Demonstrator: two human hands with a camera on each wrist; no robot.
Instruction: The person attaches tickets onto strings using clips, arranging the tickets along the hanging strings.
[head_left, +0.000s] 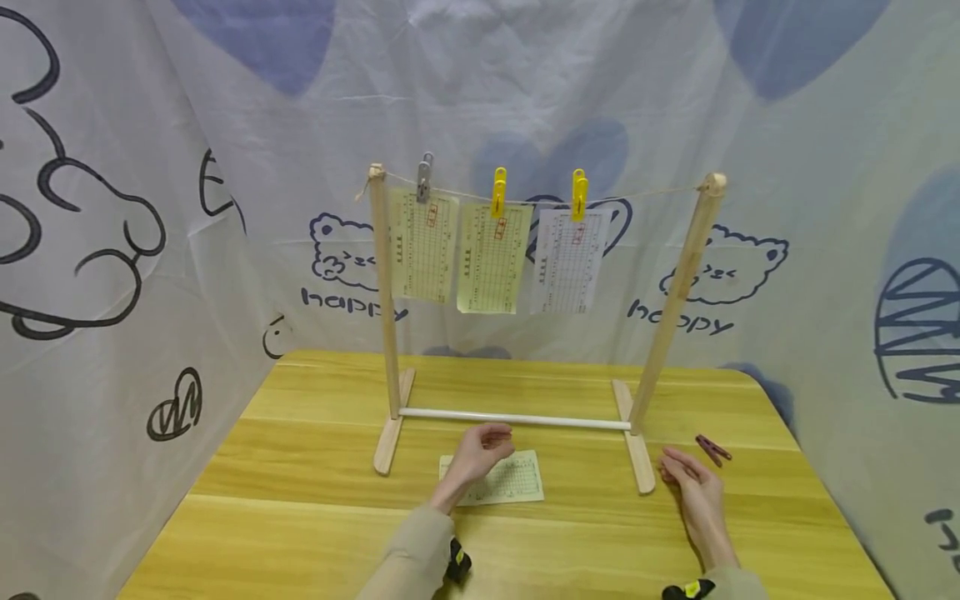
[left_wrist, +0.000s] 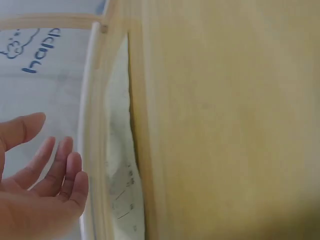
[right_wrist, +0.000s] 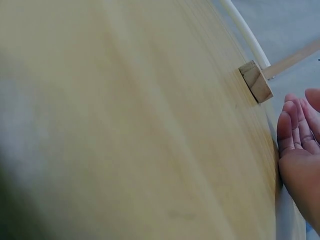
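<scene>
In the head view my left hand (head_left: 480, 457) hovers over a pale green printed slip (head_left: 517, 482) on the table, covering part of it. Its fingers are loosely bent, and the left wrist view shows nothing between thumb and fingertips. My right hand (head_left: 696, 492) is at the right, beside the stand's foot (head_left: 635, 454), fingers relaxed and holding nothing. Just behind its fingertips lies a dark red clothespin (head_left: 712, 450). On the string of the wooden stand hang two yellowish-green slips (head_left: 491, 267) and a white slip (head_left: 570, 267), held by a grey clip (head_left: 424, 179) and two yellow clips (head_left: 579, 196).
The stand has two wooden posts (head_left: 678, 304) and a white crossbar (head_left: 517, 418) low between them. A printed curtain (head_left: 480, 92) hangs behind and along both sides of the wooden table (head_left: 300, 517).
</scene>
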